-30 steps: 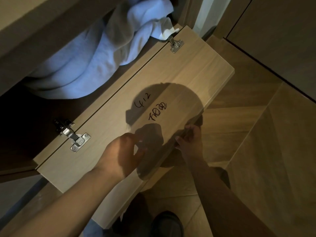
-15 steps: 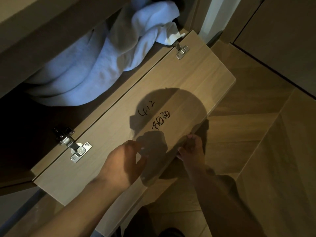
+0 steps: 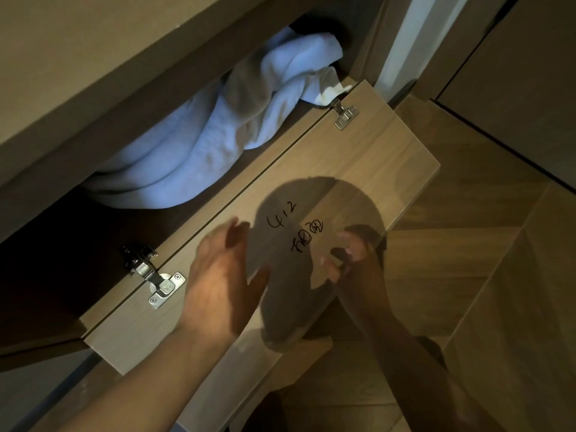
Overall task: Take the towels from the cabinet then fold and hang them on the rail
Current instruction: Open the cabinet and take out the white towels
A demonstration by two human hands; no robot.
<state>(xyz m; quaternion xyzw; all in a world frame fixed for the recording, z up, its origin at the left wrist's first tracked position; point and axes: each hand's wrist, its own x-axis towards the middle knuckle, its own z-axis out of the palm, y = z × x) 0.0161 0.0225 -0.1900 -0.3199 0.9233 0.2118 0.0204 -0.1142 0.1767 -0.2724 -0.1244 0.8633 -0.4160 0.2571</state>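
Towels (image 3: 193, 151) heaped inside cabinet (image 3: 93, 51); door (image 3: 358, 157) open above herringbone floor (image 3: 467, 260).

Light: dim and warm, brightest on the left grip (image 3: 218, 291).
Shadow: a round, dark patch on the middle of the cabinet door (image 3: 358, 169), covering the right grip (image 3: 349, 254).
Blur: the left grip's fingers are motion-smeared.
Behind the door: near black, towels (image 3: 187, 157) bluish.

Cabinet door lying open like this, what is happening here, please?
A person has the cabinet door folded down. The left hand hovers open over its panel; the right hand curls at its front edge, grip unclear. The pale towels lie bunched inside the cabinet, not yet taken out.
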